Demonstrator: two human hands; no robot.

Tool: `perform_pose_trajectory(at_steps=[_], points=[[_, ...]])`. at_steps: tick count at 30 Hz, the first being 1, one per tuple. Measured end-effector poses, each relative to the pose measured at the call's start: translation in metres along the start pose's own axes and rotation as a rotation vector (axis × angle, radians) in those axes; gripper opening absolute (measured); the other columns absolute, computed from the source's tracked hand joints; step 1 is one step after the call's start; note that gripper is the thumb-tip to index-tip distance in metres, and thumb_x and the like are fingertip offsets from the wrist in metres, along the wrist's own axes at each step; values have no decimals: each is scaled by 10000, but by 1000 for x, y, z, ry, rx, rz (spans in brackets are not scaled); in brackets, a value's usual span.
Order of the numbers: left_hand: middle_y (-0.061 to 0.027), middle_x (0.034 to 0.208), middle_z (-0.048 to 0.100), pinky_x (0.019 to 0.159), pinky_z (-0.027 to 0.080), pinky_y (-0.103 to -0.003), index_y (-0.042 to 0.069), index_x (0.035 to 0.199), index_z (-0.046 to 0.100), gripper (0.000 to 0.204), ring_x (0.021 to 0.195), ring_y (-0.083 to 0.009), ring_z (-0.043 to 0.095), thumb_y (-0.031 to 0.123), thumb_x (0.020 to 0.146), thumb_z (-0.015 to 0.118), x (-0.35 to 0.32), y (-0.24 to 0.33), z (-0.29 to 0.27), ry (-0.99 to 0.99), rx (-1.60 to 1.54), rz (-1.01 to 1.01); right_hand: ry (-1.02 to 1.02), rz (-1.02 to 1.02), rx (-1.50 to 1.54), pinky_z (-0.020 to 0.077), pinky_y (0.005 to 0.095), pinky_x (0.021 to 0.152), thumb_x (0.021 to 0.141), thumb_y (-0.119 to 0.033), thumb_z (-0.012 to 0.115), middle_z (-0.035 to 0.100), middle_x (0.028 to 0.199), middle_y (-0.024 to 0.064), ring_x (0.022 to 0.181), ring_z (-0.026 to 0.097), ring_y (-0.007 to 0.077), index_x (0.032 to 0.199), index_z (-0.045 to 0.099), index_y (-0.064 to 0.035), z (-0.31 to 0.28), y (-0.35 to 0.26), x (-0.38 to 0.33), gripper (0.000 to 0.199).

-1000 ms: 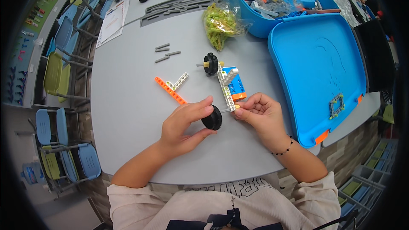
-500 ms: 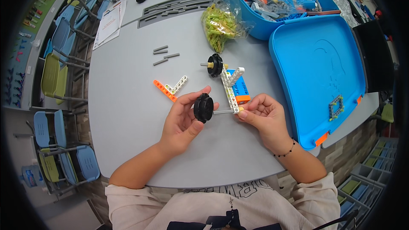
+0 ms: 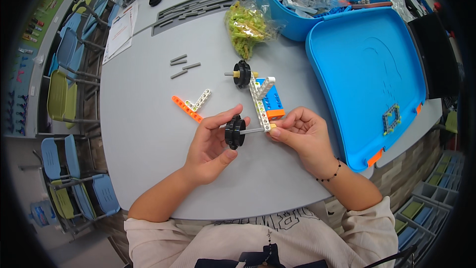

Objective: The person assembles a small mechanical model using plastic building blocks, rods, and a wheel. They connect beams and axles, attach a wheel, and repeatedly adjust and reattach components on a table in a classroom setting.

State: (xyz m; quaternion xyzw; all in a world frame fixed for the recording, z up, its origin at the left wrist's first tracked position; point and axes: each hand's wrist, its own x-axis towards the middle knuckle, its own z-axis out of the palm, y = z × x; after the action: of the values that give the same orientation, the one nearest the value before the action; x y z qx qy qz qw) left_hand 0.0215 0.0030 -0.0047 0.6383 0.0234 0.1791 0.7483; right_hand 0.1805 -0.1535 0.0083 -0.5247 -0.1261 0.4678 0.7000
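My left hand [image 3: 204, 155] is closed around a black toy wheel [image 3: 235, 132], thumb below and fingers behind. A grey axle [image 3: 254, 130] runs from the wheel's hub to the near end of a white perforated beam [image 3: 259, 103]. At that end my right hand [image 3: 308, 136] pinches a small yellow bushing [image 3: 272, 126], with part of it hidden by the fingertips. Fixed along the beam is a blue-and-orange block [image 3: 271, 100]. A second black wheel [image 3: 242, 74] sits on another axle at the beam's far end.
Left of my hands lies an orange-and-white beam piece [image 3: 187, 109]; several grey axles [image 3: 184, 64] lie beyond it. A bag of green parts [image 3: 244, 30] stands near a blue bin [image 3: 292, 25] full of parts. Its blue lid [image 3: 357, 54] is at right, with a small frame [image 3: 391, 119] on it.
The wheel in my left hand has tilted, so its hub and the axle's end now show. My right hand keeps its pinch. The whole view has shifted slightly.
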Motion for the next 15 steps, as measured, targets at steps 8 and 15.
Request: perform_pose_trajectory(at_steps=[8, 15], points=[[-216, 1430, 320, 1017, 391, -400, 45, 1316, 331, 560, 1267, -343, 444, 97, 854, 644, 0, -2, -6, -36, 253, 121, -26, -63, -35, 535, 229, 779, 786, 42, 700, 648, 905, 84, 861, 639, 108, 861, 548, -21, -2, 3, 0, 181], [-209, 1419, 344, 1018, 405, -391, 23, 1317, 336, 555, 1256, -305, 460, 71, 855, 639, -1, 2, -6, -28, 190, 6, -7, -137, -121, 540, 237, 804, 779, 72, 688, 642, 929, 97, 890, 643, 123, 852, 537, -19, 0, 3, 0, 190]])
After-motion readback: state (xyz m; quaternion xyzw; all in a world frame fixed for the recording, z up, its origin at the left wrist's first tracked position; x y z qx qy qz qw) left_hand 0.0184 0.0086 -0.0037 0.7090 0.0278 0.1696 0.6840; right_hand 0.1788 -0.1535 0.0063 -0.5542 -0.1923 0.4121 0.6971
